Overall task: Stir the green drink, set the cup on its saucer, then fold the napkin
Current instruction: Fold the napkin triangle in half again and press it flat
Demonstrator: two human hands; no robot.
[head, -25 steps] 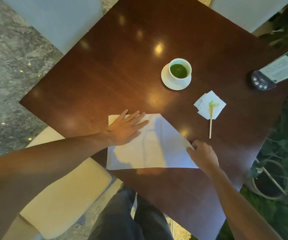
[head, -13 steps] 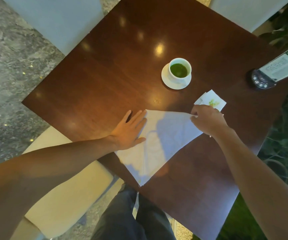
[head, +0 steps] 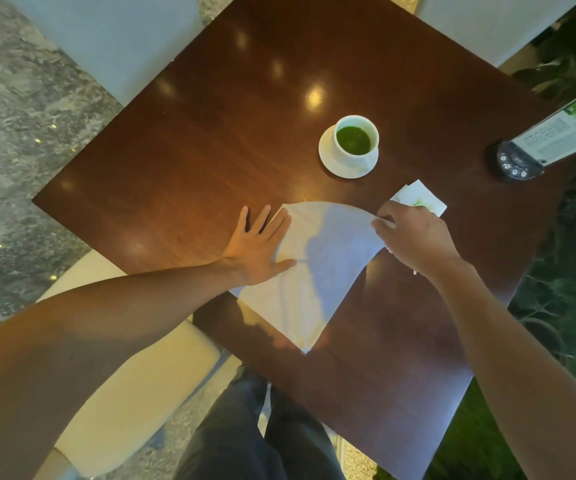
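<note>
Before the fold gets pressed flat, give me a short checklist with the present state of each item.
1. Left hand anchors the napkin: ok, fingers flat, partly on its left edge.
2. Right hand has the lifted corner: ok, it pinches the napkin's edge near the stained small napkin.
3. Cup on its saucer: ok, green drink inside, apart from the fold.
4. Napkin fully on the table: ok, though its near tip lies close to the edge.
5. Corners aligned: cannot tell, the sheet is mid-fold and arched.
6. Stirrer out of the way: cannot tell, hidden behind the right hand.
</note>
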